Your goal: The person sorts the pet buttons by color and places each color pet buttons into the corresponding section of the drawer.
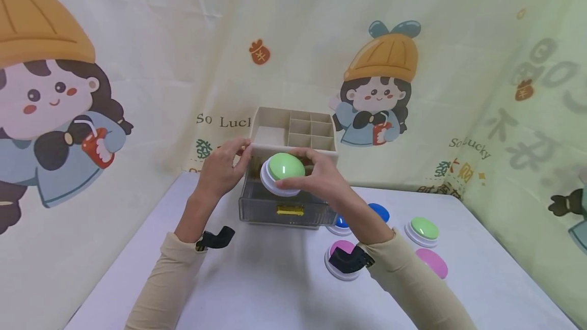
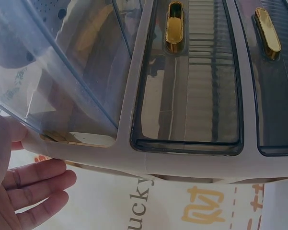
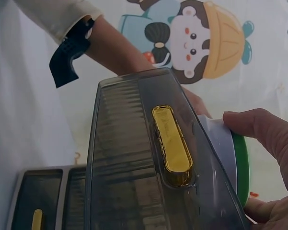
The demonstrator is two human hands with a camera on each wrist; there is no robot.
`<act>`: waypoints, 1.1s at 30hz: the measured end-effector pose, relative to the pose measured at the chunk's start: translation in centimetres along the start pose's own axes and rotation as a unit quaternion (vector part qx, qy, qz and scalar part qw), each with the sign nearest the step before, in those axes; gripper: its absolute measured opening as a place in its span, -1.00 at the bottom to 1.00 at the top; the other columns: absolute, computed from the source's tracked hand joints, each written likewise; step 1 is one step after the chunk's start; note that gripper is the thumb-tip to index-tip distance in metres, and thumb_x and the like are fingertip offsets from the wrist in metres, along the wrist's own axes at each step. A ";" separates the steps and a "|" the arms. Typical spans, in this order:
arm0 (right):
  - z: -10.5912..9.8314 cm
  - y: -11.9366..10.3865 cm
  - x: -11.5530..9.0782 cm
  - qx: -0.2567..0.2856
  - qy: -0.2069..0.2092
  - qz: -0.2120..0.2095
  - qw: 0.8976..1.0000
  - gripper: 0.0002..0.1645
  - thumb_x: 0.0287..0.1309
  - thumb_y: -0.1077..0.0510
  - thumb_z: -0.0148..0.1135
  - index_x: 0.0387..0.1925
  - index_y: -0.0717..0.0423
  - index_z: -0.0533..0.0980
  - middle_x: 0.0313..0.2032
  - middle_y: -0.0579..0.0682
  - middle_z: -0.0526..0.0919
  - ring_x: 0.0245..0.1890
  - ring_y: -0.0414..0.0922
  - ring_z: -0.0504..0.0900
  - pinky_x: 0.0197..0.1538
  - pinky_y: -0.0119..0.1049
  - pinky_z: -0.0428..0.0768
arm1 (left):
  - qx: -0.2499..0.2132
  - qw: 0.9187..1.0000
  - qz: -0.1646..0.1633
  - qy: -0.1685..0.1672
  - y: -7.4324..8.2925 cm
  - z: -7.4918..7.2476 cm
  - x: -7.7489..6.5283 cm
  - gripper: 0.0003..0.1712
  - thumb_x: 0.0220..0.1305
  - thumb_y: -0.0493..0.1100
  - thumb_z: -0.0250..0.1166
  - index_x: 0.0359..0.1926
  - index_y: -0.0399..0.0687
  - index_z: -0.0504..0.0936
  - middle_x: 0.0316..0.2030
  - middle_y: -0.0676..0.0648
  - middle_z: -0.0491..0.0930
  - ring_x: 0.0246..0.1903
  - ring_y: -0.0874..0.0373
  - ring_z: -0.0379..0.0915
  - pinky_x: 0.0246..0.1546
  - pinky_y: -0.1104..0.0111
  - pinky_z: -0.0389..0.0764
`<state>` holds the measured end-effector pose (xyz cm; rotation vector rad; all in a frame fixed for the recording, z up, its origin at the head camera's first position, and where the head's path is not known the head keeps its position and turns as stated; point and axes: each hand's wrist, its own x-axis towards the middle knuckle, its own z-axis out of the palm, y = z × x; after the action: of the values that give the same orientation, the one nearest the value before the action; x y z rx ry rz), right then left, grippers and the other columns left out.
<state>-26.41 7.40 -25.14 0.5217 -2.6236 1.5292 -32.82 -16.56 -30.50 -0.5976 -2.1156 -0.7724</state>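
Observation:
My right hand (image 1: 316, 172) grips a round push button (image 1: 285, 167) with a green dome and white base. The button is tilted over a pulled-out clear grey drawer (image 1: 257, 211) with a gold handle (image 1: 290, 210). In the right wrist view, my thumb and fingers hold the button (image 3: 242, 167) beside the drawer front (image 3: 120, 143). My left hand (image 1: 224, 164) touches the upper left edge of the beige drawer organizer (image 1: 270, 111). The left wrist view shows three loosely extended fingers (image 2: 38, 184) beside the organizer's corner. The inside of the drawer is partly hidden.
Compartments (image 1: 300, 127) divide the organizer's top. To its right on the white table (image 1: 257, 279) lie several similar buttons: blue (image 1: 378, 212), green (image 1: 424, 229) and pink (image 1: 433, 263). Another pink one (image 1: 341, 248) is partly behind the right wrist's camera mount. A printed curtain (image 1: 293, 80) hangs behind.

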 end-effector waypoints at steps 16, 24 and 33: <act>1.4 0.1 0.8 -0.020 -0.062 -0.016 0.998 -0.17 -0.10 0.00 0.66 0.24 0.04 0.51 0.00 -0.03 0.61 -0.01 -0.04 0.53 0.03 -0.20 0.57 | 0.000 1.000 -0.013 -0.008 0.2 -0.2 -0.1 -0.73 0.53 -0.08 0.18 0.07 -0.12 0.64 -0.05 -0.21 0.72 -0.13 -0.13 0.69 -0.30 0.04 0.68; 1.8 -0.2 0.5 -0.036 -0.070 -0.013 0.997 -0.14 -0.09 0.00 0.65 0.26 0.06 0.48 0.02 -0.03 0.60 0.00 -0.04 0.54 0.05 -0.18 0.60 | -0.004 1.000 -0.014 -0.011 0.1 -0.1 -0.2 -0.72 0.53 -0.08 0.18 0.10 -0.12 0.63 -0.02 -0.22 0.71 -0.10 -0.15 0.69 -0.25 0.02 0.70; 1.8 -0.2 0.3 -0.034 -0.078 -0.022 0.996 -0.24 0.05 0.00 0.59 0.28 0.05 0.51 0.16 0.00 0.60 0.14 -0.04 0.56 0.21 -0.13 0.57 | -0.005 1.000 -0.010 -0.007 0.0 0.0 -0.3 -0.72 0.53 -0.08 0.18 0.09 -0.12 0.63 -0.04 -0.21 0.72 -0.11 -0.14 0.69 -0.27 0.00 0.69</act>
<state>-26.41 5.67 -25.80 0.7158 -2.7473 1.4350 -32.68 -16.56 -30.73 -0.5895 -2.1353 -0.7939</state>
